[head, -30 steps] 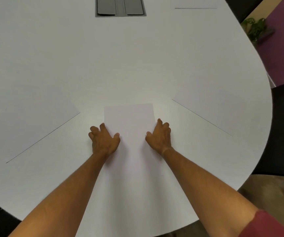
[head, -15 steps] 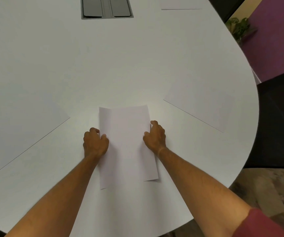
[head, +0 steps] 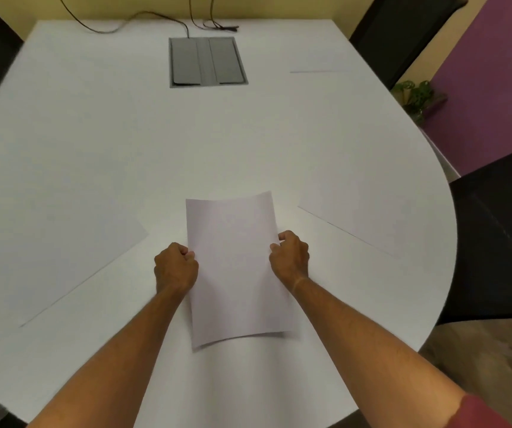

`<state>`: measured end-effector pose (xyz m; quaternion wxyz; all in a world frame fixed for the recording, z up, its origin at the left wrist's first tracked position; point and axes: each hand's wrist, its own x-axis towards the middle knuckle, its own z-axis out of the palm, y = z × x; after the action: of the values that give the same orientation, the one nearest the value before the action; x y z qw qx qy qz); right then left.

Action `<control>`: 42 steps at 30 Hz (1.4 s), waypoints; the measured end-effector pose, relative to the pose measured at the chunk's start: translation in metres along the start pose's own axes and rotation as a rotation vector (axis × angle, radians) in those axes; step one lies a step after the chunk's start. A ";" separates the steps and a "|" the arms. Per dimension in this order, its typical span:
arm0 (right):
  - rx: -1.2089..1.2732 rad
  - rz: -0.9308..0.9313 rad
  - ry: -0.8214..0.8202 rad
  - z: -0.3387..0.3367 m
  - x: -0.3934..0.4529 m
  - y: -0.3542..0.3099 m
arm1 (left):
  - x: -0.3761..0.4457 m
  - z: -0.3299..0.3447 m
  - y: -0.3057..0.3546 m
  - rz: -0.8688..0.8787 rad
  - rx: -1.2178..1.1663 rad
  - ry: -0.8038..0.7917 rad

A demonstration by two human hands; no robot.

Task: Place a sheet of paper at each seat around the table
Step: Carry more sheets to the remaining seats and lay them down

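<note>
- Left hand [head: 176, 268] closed on the left long edge of a sheet of paper [head: 236, 270], fingers curled into a loose fist against that edge.
- Right hand [head: 290, 257] closed on the opposite long edge, thumb and fingers pinched onto the paper.
- Sheet held between both hands over the near, rounded end of the white table [head: 125, 149], slightly bowed; far edge and near edge both curved, near corners lifted clear with a faint shadow beneath.
- Second sheet [head: 54, 251] flat on the table to the left, angled, well apart from the held one.
- Third sheet [head: 362, 217] flat to the right, angled the other way, near the curved table edge.
- Fourth sheet [head: 322, 61] flat at the far right side of the table, only its near edge plainly seen.
- Grey recessed panel [head: 207, 61] set in the table's middle at the far end, two cables [head: 155, 18] trailing beyond it.
- Dark chair [head: 495, 242] beside the right curve of the table; another dark chair back [head: 399, 29] at the far right corner.
- Small green plant [head: 415, 95] by the purple wall [head: 489, 88] on the right.
- Red sleeve [head: 477, 412] at the right forearm, bottom corner.
</note>
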<state>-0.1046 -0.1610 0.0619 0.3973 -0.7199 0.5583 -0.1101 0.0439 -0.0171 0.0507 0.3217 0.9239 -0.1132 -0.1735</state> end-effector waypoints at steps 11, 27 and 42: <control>0.147 -0.098 0.140 -0.031 -0.019 -0.050 | -0.015 -0.069 0.033 0.082 -0.205 0.122; 0.250 -0.456 0.010 -0.086 -0.094 -0.098 | -0.135 -0.164 0.033 0.086 -0.340 0.477; 0.286 -0.752 -0.316 -0.061 -0.249 -0.128 | -0.298 -0.263 -0.077 -0.101 -0.404 0.796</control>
<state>-0.1378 0.0416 0.2622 0.5061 -0.8189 0.1683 -0.2120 -0.1174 0.2833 0.2683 0.5051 0.8419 0.1006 0.1612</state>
